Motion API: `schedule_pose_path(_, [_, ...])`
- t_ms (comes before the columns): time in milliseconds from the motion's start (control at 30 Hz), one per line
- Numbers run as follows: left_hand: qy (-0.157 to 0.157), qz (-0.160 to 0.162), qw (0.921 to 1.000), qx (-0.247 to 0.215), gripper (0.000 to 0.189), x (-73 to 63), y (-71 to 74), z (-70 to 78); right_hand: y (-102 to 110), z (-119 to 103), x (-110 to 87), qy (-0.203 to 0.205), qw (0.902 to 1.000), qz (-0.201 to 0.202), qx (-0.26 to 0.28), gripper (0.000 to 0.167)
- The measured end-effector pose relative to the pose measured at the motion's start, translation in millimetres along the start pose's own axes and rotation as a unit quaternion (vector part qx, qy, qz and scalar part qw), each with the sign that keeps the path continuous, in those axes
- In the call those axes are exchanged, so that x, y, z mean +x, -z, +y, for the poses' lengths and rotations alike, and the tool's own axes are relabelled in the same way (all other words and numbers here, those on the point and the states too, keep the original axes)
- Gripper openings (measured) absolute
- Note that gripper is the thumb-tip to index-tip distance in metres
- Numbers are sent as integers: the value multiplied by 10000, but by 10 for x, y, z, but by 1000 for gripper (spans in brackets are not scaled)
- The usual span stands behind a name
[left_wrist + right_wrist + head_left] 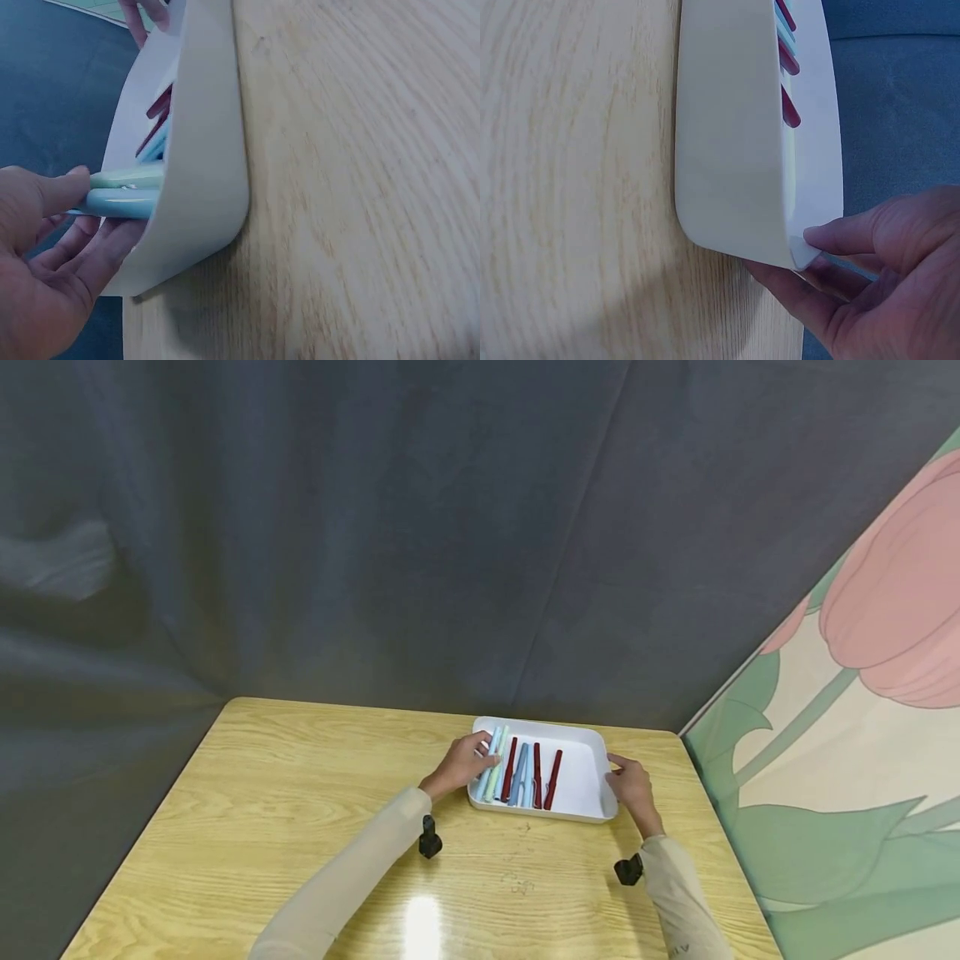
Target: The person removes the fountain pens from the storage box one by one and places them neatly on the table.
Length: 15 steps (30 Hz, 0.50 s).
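Observation:
A white tray (581,777) holds a row of slim clipped pens lying side by side. My left hand (462,762) reaches over the tray's left end and pinches a light green pen (131,178) and a light blue pen (124,204) between thumb and fingers. Farther right in the row lie dark red pens (554,779) and a grey-blue pen (517,774). At the opposite end, my right hand (632,786) grips the tray's rim, its thumb on the inside and its fingers against the outer wall, as the right wrist view shows.
The tray stands near the back edge of a wood-grain table (300,810). Behind the table hangs a dark curtain (375,568). A wall panel with a flower pattern (825,760) runs along the right side.

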<state>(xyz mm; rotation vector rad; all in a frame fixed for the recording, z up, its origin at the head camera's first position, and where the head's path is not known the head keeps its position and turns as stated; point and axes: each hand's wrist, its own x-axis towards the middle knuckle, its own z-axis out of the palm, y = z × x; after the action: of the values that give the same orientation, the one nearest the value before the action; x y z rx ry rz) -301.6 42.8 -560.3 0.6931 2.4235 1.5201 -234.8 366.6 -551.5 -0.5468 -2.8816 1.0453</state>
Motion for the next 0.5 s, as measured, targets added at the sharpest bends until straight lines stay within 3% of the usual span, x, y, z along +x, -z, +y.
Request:
schedule_pose_path(200, [-393,19,9992,-48,9,-12,20,-34,17,-9,-7,-2,9999,-29,124,47])
schedule_pose_path(367, [-406,209,9987,-238,19,-30,48,-56,36,-2,-24,-58,9998,-110,180,48])
schedule_pose_path(500, [-369,187,9977,-532,12,-14,46,-66,49,9,-35,-105,9997,-109,196,48])
